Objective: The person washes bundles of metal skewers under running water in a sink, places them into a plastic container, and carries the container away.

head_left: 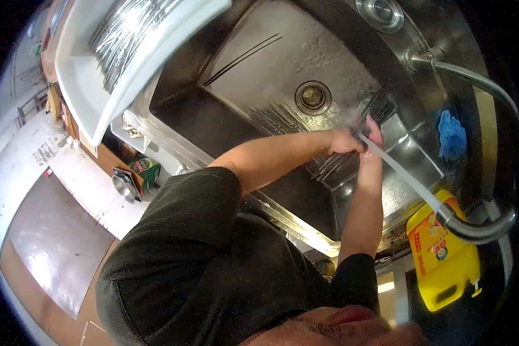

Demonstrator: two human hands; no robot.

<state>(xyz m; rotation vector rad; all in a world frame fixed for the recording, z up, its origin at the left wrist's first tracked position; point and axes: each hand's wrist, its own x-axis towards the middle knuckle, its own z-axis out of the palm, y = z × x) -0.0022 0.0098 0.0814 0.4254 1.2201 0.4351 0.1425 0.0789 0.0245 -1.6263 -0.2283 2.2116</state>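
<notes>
My left hand (343, 140) is closed around a bundle of thin metal skewers (380, 106) in the sink (259, 49). Pressed close beside it, my right hand (374, 134) grips the same bundle, whose dark ends stick out beyond the fingers. Water from the faucet (467, 225) streams onto both hands, and spray blurs the fingers in part. More skewers (279, 117) lie in a row on the sink floor, partly hidden under my left forearm. Two loose skewers (242, 59) rest apart toward the far left of the basin.
A white tub (78, 63) with many shiny skewers stands left of the sink. The drain (313, 97) is in the basin floor. On the right are a blue cloth (451, 135) and a yellow jug (444, 259). A metal bowl (124, 187) sits at the lower left.
</notes>
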